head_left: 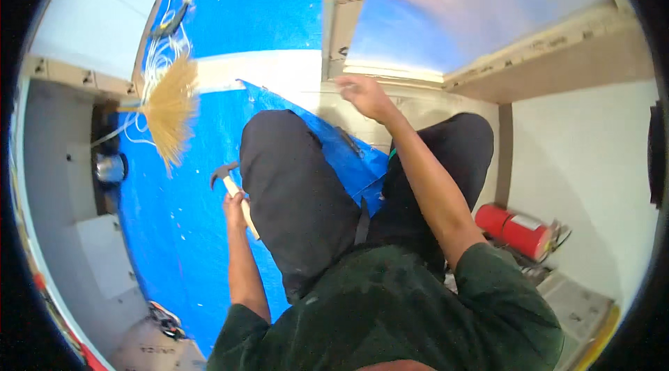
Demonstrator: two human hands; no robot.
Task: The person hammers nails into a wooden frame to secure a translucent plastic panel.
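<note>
holding the hammer (247, 216) over the blue sheet (198, 245), left of its slanting edge, we have our left hand (234, 205) wrapped round the handle. our right hand (366, 97) curls near the lower left corner of the wooden frame (397, 74); whether it pinches anything, we cannot tell. the frame seems already assembled; the hammer is well apart from it, and what remains we cannot judge.
</note>
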